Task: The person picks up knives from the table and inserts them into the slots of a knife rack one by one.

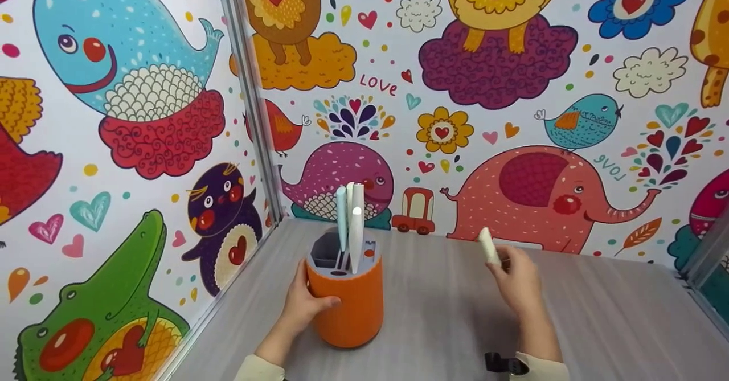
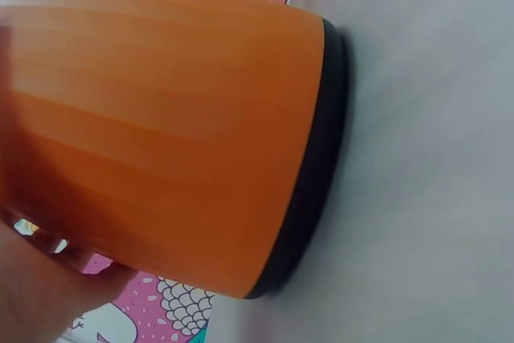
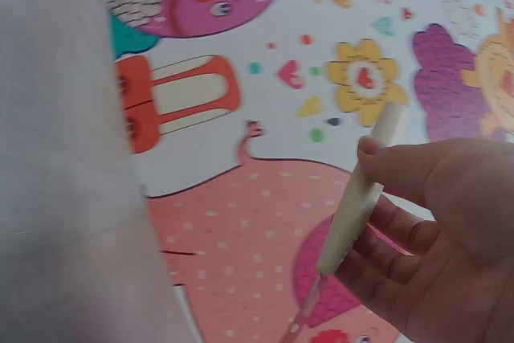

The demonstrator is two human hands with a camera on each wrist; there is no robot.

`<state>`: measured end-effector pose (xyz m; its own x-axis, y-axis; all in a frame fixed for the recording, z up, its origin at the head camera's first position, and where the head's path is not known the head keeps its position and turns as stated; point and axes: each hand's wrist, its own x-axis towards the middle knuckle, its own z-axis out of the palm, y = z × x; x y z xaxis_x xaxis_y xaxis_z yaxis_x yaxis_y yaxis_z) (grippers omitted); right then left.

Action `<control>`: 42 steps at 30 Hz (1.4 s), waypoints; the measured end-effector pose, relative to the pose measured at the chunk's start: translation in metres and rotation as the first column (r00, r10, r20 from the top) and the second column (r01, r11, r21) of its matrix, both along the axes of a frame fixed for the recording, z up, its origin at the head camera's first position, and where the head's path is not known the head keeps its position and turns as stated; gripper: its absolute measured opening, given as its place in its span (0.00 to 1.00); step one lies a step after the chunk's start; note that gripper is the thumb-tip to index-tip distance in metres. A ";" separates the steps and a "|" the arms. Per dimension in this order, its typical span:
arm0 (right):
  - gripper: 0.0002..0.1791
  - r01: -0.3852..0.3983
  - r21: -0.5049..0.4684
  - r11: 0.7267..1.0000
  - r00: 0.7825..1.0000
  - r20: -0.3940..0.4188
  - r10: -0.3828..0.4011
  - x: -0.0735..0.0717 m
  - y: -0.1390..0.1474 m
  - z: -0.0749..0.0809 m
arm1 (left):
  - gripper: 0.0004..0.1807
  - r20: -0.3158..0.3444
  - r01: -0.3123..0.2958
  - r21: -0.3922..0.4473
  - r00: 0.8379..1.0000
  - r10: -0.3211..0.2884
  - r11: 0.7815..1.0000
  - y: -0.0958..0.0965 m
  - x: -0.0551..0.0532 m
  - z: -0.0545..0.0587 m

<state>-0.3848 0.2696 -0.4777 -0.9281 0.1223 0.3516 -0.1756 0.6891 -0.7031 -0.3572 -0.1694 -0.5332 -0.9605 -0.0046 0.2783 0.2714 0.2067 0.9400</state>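
An orange knife block (image 1: 348,307) with a grey top stands upright on the table. Several pale handles (image 1: 356,238), white, cream and light blue, stick up from its slots. My left hand (image 1: 302,304) grips the block's left side, thumb across the front; the left wrist view shows the block's orange wall (image 2: 161,134) and dark base (image 2: 309,174). Off to the right, raised above the table, my right hand (image 1: 518,278) pinches a knife by its cream handle (image 3: 357,206). Its thin blade (image 3: 302,317) shows in the right wrist view but is hidden in the head view.
The grey wood-grain table (image 1: 433,324) meets a cartoon-printed back wall (image 1: 398,142) and a similar left wall (image 1: 142,193). A metal corner post (image 1: 250,96) joins the two walls. A black strap (image 1: 504,364) sits on my right wrist.
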 end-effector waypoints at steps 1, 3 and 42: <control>0.21 0.009 -0.024 1.000 1.000 -0.007 -0.009 0.003 0.001 0.004 | 0.60 -0.001 0.001 0.001 1.000 -0.001 1.000 0.000 0.000 0.000; 0.22 0.021 -0.073 0.997 1.000 -0.020 -0.023 0.008 0.003 0.010 | 0.59 -0.006 0.003 0.005 1.000 -0.003 1.000 0.000 0.000 0.000; 0.19 -0.449 -0.253 0.857 0.872 -0.332 0.359 0.046 -0.101 0.031 | 0.21 -0.517 -0.137 -0.345 0.853 -0.066 0.928 0.126 0.068 0.124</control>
